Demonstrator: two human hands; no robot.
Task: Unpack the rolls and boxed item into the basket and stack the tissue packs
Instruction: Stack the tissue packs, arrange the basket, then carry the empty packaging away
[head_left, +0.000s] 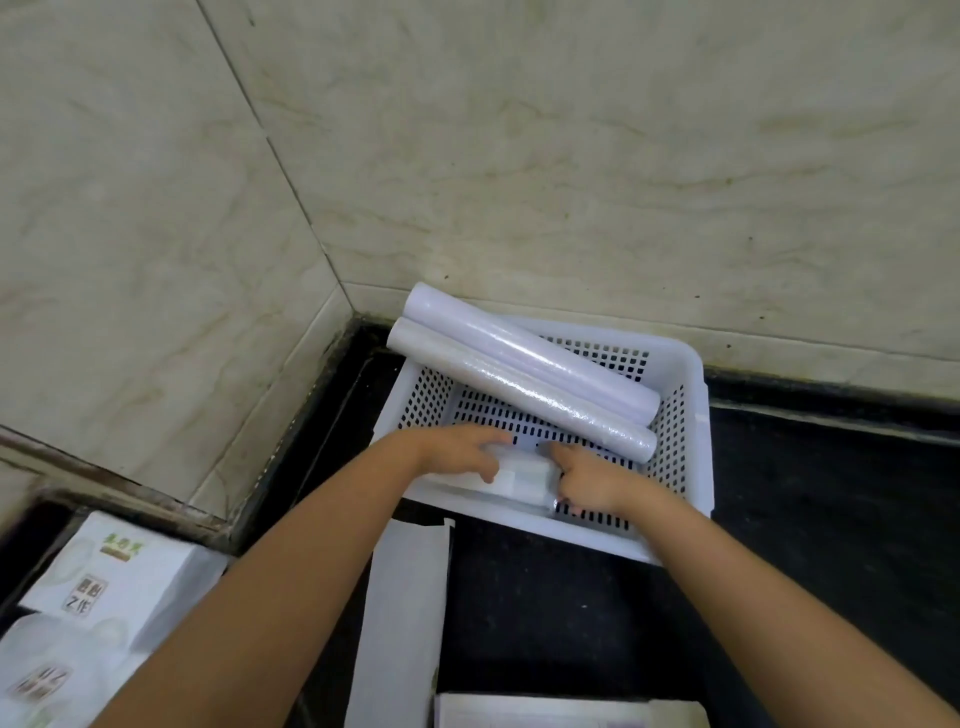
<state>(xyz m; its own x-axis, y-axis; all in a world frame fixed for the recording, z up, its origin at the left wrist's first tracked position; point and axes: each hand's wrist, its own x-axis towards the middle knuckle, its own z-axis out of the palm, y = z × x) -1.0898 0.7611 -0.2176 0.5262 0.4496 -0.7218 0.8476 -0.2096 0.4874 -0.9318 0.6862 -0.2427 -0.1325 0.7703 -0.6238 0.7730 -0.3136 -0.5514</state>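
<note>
Beneath two bare forearms, a white wrapped box (519, 475) is pinched by both hands' fingers (485, 470) inside the white perforated plastic basket (691, 415) at centre frame, release being judged next.

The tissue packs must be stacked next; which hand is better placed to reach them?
Probably the left hand: the tissue packs lie at the left, beside its arm. The right hand would have to cross over.

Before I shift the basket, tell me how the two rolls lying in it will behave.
The two rolls are smooth cylinders, so they would probably roll. Their far ends overhang the white basket rim, so they may slide or tip. The glossy wrap looks slippery.
</note>
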